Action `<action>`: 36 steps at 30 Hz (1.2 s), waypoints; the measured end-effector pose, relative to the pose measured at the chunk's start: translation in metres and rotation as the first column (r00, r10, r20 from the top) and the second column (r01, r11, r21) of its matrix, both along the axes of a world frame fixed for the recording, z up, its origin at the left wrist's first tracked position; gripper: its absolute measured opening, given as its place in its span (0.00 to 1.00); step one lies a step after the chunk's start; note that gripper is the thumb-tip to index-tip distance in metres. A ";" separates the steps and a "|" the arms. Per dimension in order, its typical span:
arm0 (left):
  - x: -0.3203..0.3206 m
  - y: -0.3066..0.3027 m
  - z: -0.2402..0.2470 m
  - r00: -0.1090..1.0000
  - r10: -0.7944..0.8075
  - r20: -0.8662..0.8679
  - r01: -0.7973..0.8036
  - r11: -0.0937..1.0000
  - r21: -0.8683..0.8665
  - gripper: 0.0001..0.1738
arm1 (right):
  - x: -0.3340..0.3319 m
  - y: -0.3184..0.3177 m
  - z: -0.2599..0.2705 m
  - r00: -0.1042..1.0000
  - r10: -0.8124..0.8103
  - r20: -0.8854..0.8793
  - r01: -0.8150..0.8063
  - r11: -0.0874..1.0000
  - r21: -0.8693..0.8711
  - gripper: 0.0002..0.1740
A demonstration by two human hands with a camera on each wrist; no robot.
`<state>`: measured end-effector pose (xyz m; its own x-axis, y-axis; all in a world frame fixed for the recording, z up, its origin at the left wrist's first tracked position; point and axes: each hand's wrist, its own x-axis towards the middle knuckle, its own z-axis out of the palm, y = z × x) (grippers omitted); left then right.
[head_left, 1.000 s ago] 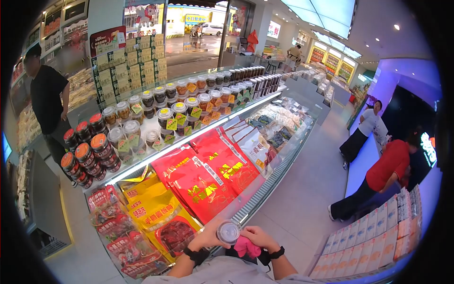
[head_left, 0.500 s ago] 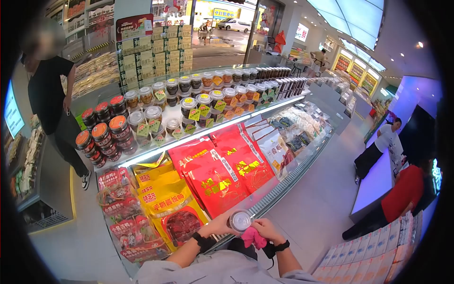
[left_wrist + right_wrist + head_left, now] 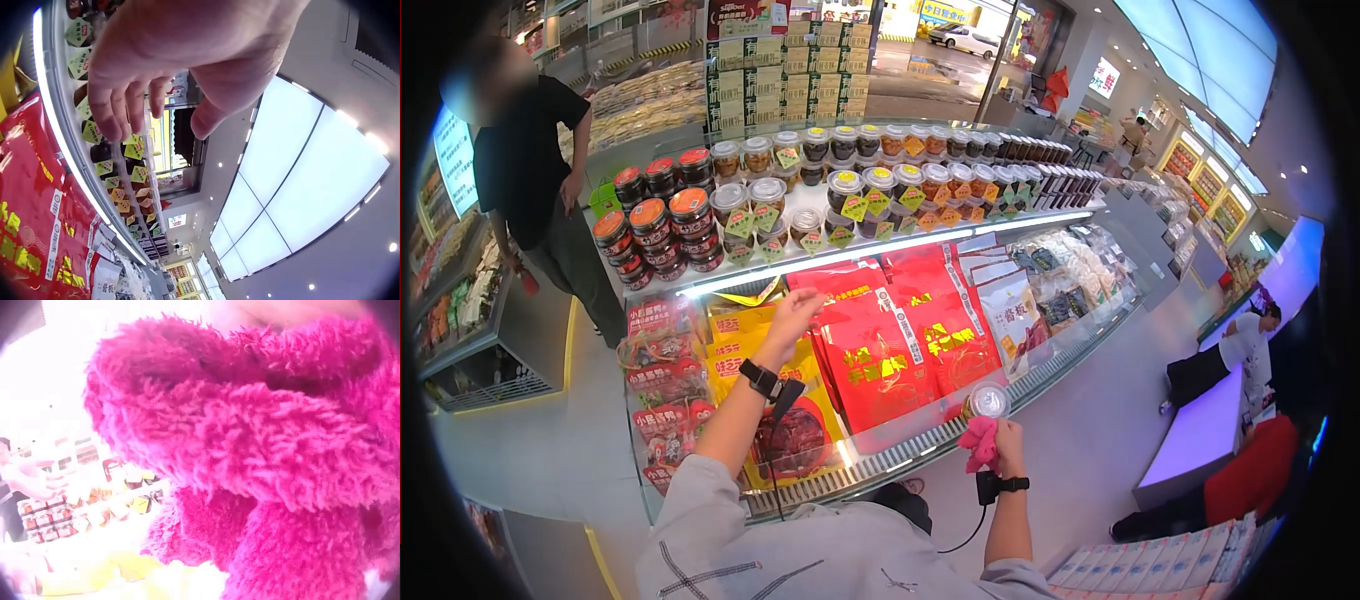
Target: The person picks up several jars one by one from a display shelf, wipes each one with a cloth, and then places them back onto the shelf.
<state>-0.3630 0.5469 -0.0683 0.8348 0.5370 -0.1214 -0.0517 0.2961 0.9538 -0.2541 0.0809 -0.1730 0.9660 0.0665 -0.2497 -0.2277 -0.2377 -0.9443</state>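
My left hand (image 3: 798, 315) reaches out over the yellow and red food packs, palm empty. In the left wrist view its fingers bend loosely, thumb apart, in front of the lidded tubs on the shelf. Near the front edge of the case, my right hand (image 3: 1008, 445) grips a bunched pink cloth (image 3: 980, 443). A clear plastic tub with a round lid (image 3: 988, 401) stands out just above the cloth, close to the fingers. Fluffy pink pile (image 3: 250, 437) of the cloth fills most of the right wrist view and hides the tub there.
Rows of lidded tubs (image 3: 880, 185) and red-lidded jars (image 3: 650, 225) line the glass shelf behind the packs. Red packs (image 3: 880, 350) and yellow packs (image 3: 740, 340) lie in the case. A person in black (image 3: 535, 170) stands at left; stacked boxes (image 3: 1160, 565) are at lower right.
My left hand has let go of the tub and moved forward and left over the packs. The right hand, cloth and tub have shifted right. The head view has turned left.
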 end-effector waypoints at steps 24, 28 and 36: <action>0.236 0.182 -0.142 0.942 0.274 -0.193 -0.294 0.952 -0.083 0.27 | -0.171 -0.047 0.044 0.830 -0.120 -0.544 0.209 0.973 0.104 0.23; 0.230 0.180 -0.141 0.905 0.355 -0.234 -0.363 0.932 0.009 0.30 | -0.168 -0.032 0.062 0.738 -0.073 -0.671 0.169 0.982 0.079 0.24; 0.230 0.211 -0.158 0.887 0.454 -0.088 -0.439 0.886 0.146 0.23 | -0.150 0.000 0.082 0.710 -0.067 -0.701 0.139 0.989 0.046 0.26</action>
<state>-0.1325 0.7577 -0.2268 0.4869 0.8659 -0.1146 -0.0383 0.1522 0.9876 -0.4040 0.0812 -0.0913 0.5231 0.0335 -0.8516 -0.8464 -0.0964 -0.5237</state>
